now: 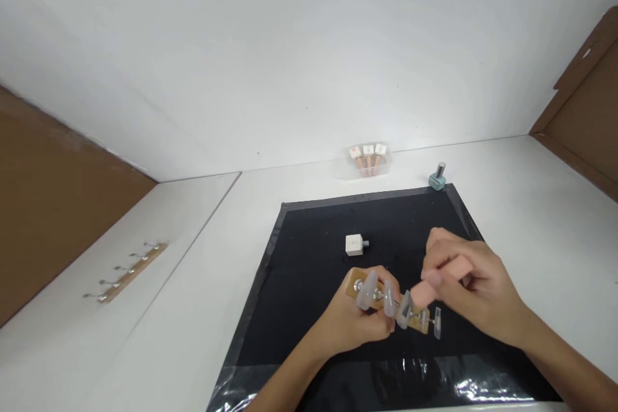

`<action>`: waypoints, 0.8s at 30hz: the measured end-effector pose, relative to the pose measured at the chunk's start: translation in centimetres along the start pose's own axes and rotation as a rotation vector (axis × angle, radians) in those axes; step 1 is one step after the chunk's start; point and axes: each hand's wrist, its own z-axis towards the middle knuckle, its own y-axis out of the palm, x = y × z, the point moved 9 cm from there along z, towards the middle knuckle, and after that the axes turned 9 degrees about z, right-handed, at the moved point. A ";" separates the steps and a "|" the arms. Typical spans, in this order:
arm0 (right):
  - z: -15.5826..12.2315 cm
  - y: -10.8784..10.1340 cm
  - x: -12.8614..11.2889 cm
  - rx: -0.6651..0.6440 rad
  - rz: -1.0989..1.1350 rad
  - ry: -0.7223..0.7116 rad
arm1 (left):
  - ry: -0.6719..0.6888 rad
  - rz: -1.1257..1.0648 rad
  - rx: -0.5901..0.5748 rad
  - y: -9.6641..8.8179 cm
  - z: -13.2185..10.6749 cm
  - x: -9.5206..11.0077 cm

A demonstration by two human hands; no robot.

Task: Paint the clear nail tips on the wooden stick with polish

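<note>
Three white-topped sticks (369, 162) sitting in the clear tray (385, 169); left hand (360, 318) clamped on a wooden nail stand (351, 284) above the black mat (309, 251), right hand (476, 290) pinching a pink block (423, 294) beside its clear tips (389, 299).

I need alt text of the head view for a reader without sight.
The left hand holds a wooden strip bearing clear nail tips over a black mat, while the right hand holds a pinkish stick close to them. A small white cube lies beyond on the mat.
</note>
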 end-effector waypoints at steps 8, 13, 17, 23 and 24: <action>0.0 -0.2 0.3 0.010 -0.020 0.011 | 0.013 0.026 0.011 -0.2 0.0 0.1; -0.6 -4.6 2.6 0.335 -0.112 0.167 | 0.004 -0.060 0.033 -0.4 -0.1 -0.7; -1.2 -4.1 4.4 0.141 0.007 0.280 | -0.032 -0.190 0.116 -1.0 0.1 -1.2; -4.6 -2.2 6.9 0.001 0.233 0.455 | -0.065 -0.319 0.238 -1.3 0.3 -1.6; -5.0 -2.0 7.1 0.022 0.258 0.449 | -0.070 -0.328 0.236 -1.0 0.3 -1.7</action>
